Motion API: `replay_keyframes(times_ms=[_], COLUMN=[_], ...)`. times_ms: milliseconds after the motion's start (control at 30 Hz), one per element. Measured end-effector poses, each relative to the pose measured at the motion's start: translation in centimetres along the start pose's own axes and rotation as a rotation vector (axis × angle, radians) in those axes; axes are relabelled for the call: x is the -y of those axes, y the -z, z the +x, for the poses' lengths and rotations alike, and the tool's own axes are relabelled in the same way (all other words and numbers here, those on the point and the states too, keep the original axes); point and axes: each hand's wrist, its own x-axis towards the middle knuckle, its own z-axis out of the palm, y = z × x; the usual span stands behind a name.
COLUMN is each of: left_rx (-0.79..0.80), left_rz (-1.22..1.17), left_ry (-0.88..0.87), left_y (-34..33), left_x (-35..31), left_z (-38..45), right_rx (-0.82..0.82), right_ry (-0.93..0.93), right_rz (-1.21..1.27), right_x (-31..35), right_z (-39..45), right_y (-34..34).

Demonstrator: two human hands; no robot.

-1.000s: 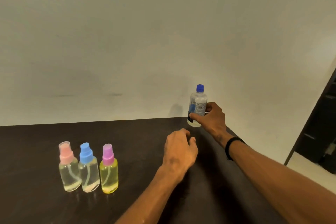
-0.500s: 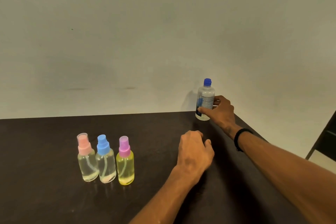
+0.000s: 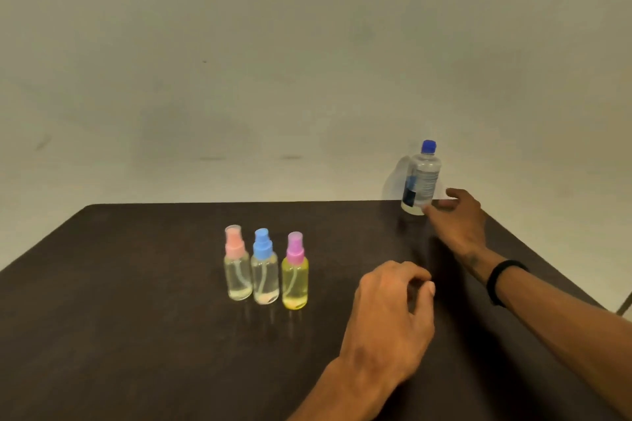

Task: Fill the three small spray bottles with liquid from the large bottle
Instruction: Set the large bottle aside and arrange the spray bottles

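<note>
Item 1, wall (image 3: 307, 61): plain and pale, faintly scuffed, standing right behind the far table edge

Item 2, table (image 3: 136, 335): dark matt top, filling the lower half of the view and carrying every item; a strip of something dark is showing at the far right edge, too little to name

Item 3, right hand (image 3: 456, 219): reaching to the far right corner, fingers extended toward the foot of the large bottle (image 3: 421, 181), fingertips touching or almost touching it; they are not wrapping round it, so the hand reads as open and not gripping. A black wristband (image 3: 504, 278) is sitting on the forearm

Item 4, left hand (image 3: 390, 314): hovering or resting low near the table centre, fingers loosely curled, holding nothing

Item 5, large bottle: standing upright at the far right corner by the wall, blue cap still on, clear liquid inside

Items 6–8, pink-capped spray bottle (image 3: 236, 267), blue-capped spray bottle (image 3: 264, 270), purple-capped spray bottle (image 3: 295, 273): standing in a tight row left of centre, well apart from the large bottle, all capped; the purple-capped one is yellow

Handling note, as a judgement: the step in hand is taking hold of the large bottle. Gripping mid-body rather than at the base is likely steadier; bringing it close to the row before uncapping should be limiting spills, and the narrow necks are calling for a slow pour
</note>
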Motion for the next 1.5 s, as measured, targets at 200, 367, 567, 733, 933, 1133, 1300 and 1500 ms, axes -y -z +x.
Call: replay_keyframes(times_ms=[200, 367, 567, 733, 933, 1133, 1300, 1500], left_rx=[-0.352, -0.664, -0.45, -0.256, -0.267, -0.288, -0.311, -0.297], left_rz=[0.048, -0.009, 0.036, 0.006, -0.026, -0.017, 0.002, -0.016], left_ry=[-0.053, 0.211, 0.435, 0.467, 0.462, 0.472, 0.457, 0.443], left_y=[8.0, 14.4, 16.8, 16.3, 15.6, 15.7, 16.3, 19.2], left_x=[0.4, 2.9, 7.6, 9.8, 10.5, 10.6, 10.7, 9.6], left_z=[-5.9, -7.2, -6.9, -5.8, -5.0, -5.0, -5.1, -6.0], right_rx=[0.253, 0.526, 0.584, 0.607, 0.585, 0.569, 0.54, 0.471], right_ry=[0.175, 0.265, 0.339, 0.348, 0.305, 0.287, 0.271, 0.27], right_rz=[0.047, 0.147, 0.178, 0.175, 0.217, 0.217, 0.196, 0.215], right_x=[4.4, 8.8, 10.3, 10.2, 10.1, 10.5, 10.3, 11.9], right_z=[-8.4, -15.2, -18.8, -19.5, -19.8, -20.3, -20.0, -22.3], right_y=[1.0, 0.3, -2.0, -3.6, -4.6, -4.8, -4.6, -2.5])
